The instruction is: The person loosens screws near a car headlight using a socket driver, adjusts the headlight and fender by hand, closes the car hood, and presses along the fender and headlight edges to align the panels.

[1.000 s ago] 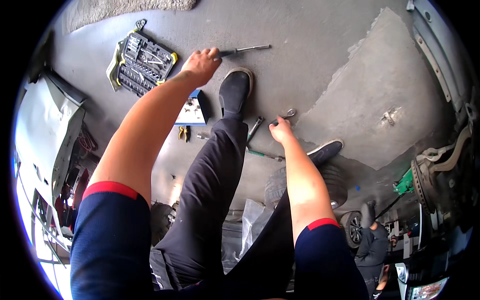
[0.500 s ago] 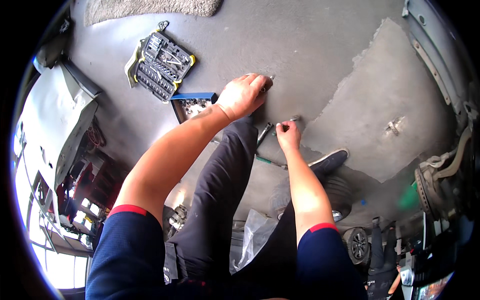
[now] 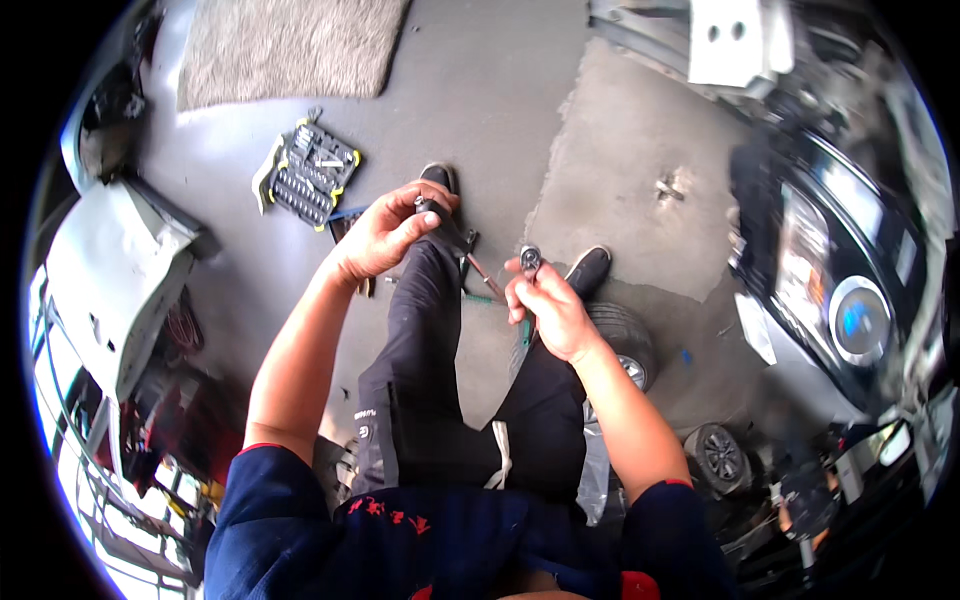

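Observation:
My left hand (image 3: pixel 385 232) is closed around a dark tool with a shiny metal end (image 3: pixel 432 212), its thumb lying along the top. The tool's exact kind is unclear. My right hand (image 3: pixel 552 312) holds a ratchet wrench (image 3: pixel 530 260) with its round chrome head pointing up and away. A bit of its green handle shows below the fingers. Both hands are raised in front of my legs, apart from each other. Between them, lower down, a long tool with a green handle (image 3: pixel 483 298) lies on the floor.
An open socket set case (image 3: pixel 312 175) lies on the floor at the left, near a beige rug (image 3: pixel 290 50). A tire (image 3: pixel 622 338) is by my right foot. Car body parts with a headlight (image 3: pixel 860 315) stand at the right; a pale body panel (image 3: pixel 120 260) is at the left.
I have straightened up, and both hands have risen from near the floor. The right hand has lifted the ratchet wrench, and a dark tool now shows in the left hand.

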`<move>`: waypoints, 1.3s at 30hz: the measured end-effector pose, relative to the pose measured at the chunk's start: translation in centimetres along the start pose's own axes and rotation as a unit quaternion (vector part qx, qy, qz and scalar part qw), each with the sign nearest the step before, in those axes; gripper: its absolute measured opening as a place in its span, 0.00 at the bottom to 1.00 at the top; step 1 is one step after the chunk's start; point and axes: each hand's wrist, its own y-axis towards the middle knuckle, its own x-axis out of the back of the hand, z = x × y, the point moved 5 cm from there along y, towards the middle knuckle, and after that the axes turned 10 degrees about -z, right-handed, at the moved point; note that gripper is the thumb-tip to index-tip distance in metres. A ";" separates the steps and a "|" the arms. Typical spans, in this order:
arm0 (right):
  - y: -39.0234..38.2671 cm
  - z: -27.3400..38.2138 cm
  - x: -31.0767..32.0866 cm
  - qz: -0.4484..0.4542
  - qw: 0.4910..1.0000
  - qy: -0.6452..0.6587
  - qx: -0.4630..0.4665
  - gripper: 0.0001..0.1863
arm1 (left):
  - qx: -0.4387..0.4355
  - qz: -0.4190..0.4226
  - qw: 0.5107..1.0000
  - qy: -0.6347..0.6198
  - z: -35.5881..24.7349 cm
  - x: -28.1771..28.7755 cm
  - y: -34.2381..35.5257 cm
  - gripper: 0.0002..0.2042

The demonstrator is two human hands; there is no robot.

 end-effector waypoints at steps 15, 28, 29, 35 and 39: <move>-30.0 15.0 -5.0 -0.041 0.965 0.164 0.199 0.23 | 0.216 0.174 0.950 -0.145 -24.9 -20.9 -9.0 0.14; -52.8 14.5 7.2 0.016 0.916 0.249 0.314 0.15 | -0.025 0.372 0.925 0.077 -36.8 -44.6 -16.8 0.13; -53.9 14.7 8.8 0.049 0.923 0.227 0.306 0.21 | -0.053 0.370 0.923 0.090 -37.4 -46.6 -17.1 0.13; -59.6 16.6 14.9 0.128 0.933 0.222 0.254 0.26 | -0.231 0.322 0.902 0.171 -40.5 -56.1 -19.8 0.14; -62.2 18.3 17.4 0.133 0.949 0.181 0.223 0.27 | -0.266 0.299 0.896 0.194 -42.2 -59.6 -20.4 0.16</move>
